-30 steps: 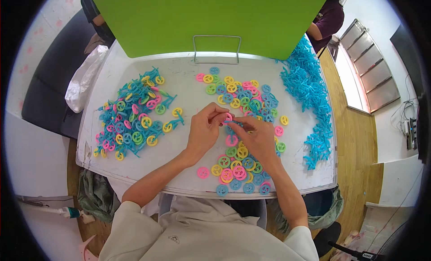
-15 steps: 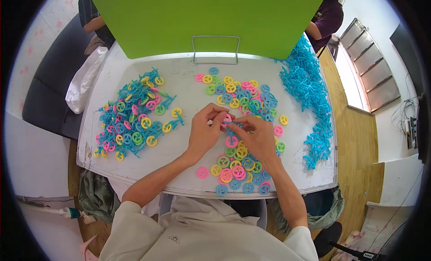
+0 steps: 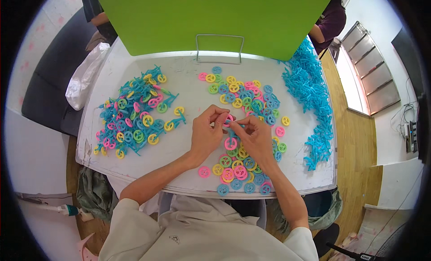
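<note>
Above the middle of the table, my left hand (image 3: 207,131) pinches a small pink wheel (image 3: 228,119) between thumb and fingertips. Fingers closed, my right hand (image 3: 255,139) grips a blue plastic axle piece, mostly hidden by the fingers, with its end against that wheel. A second pink wheel (image 3: 230,143) shows just below the fingertips, by a blue stem; whether it is fixed to the held piece I cannot tell. Loose pink, yellow, green and blue wheels (image 3: 227,174) lie under and around my right hand.
To the left is a heap of blue pieces with wheels on them (image 3: 128,121). Bare blue pieces (image 3: 305,77) pile along the right edge. A green panel (image 3: 211,18) with a wire bracket (image 3: 219,61) stands at the back of the white table (image 3: 179,88). Other people's arms show behind it.
Both hands stay together at the same spot, with the fingers slightly shifted around the pink wheel and blue piece. The whole view has moved slightly.
</note>
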{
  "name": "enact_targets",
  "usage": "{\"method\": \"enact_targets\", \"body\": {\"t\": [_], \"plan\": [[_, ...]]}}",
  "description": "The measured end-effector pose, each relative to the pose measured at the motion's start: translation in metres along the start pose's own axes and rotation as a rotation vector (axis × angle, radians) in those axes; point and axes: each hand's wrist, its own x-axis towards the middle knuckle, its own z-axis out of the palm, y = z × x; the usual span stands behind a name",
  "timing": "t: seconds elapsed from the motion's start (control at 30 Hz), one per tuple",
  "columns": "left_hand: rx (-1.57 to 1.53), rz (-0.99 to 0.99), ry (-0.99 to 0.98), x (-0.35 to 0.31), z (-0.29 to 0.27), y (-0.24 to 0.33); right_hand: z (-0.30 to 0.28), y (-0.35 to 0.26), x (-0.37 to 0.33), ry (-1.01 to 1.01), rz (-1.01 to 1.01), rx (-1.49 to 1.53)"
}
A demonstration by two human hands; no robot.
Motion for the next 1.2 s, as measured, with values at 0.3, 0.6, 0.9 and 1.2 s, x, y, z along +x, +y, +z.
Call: {"method": "enact_targets", "body": {"t": [0.3, 0.6, 0.9, 1.2], "plan": [[0.018, 0.017, -0.013, 0.001, 0.002, -0.007, 0.003, -0.003, -0.003, 0.124, -0.051, -0.154], [-0.182, -0.07, -0.105, 0.005, -0.002, -0.004, 0.006, -0.006, -0.004, 0.108, -0.076, -0.146], [-0.518, -0.283, -0.248, 0.008, -0.01, 0.0, -0.001, 0.008, 0.004, 0.198, -0.439, -0.226], [-0.183, -0.141, -0.228, 0.011, -0.015, 0.004, -0.002, 0.012, 0.007, 0.161, -0.639, -0.231]]}}
